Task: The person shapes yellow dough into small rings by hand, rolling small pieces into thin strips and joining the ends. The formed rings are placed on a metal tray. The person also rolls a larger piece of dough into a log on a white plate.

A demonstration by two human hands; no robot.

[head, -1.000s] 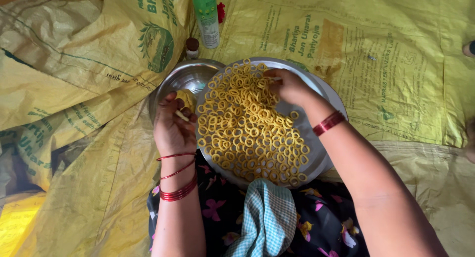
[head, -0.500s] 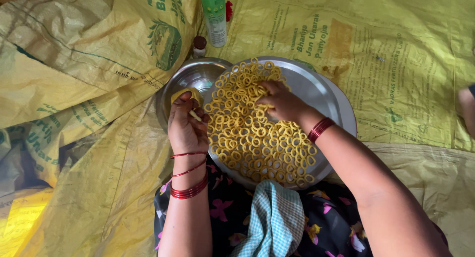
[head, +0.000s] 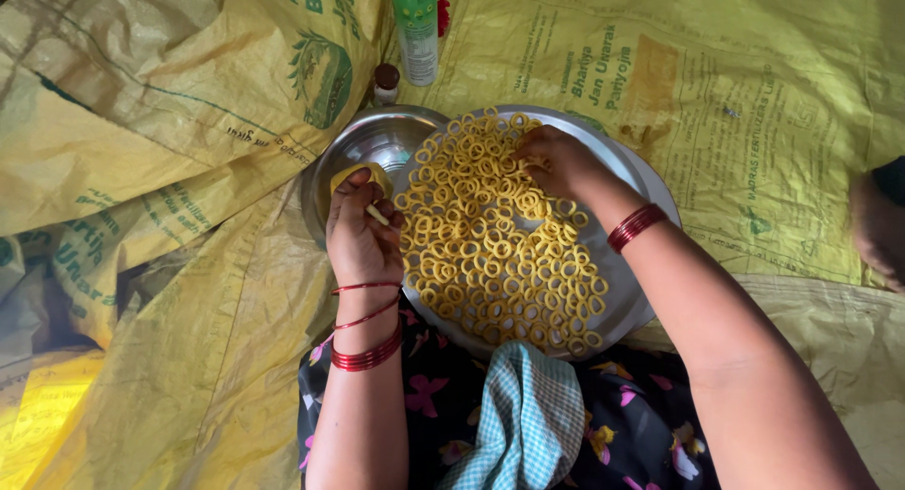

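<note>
Yellow woven sacks (head: 170, 122) cover the floor under a round steel plate (head: 650, 183) crowded with yellow dough rings (head: 500, 254); a nudge could deform them. The right hand (head: 556, 160) rests half-curled on the rings, its fingertips hidden. The left hand (head: 358, 231) pinches a pale dough strip (head: 377, 214) beside a small steel bowl (head: 372, 141), whose contents I cannot make out.

Your left hand (head: 361, 228) sits left of the frame's centre, knuckles up, fingers curled into a loose fist with the thumb tucked against them. Its forearm runs straight down to the lower edge. Your right hand (head: 556, 160) lies above centre, palm down, fingers bent and fingertips pressed downward. Its forearm slants in from the lower right corner, wrist slightly bent.
</note>
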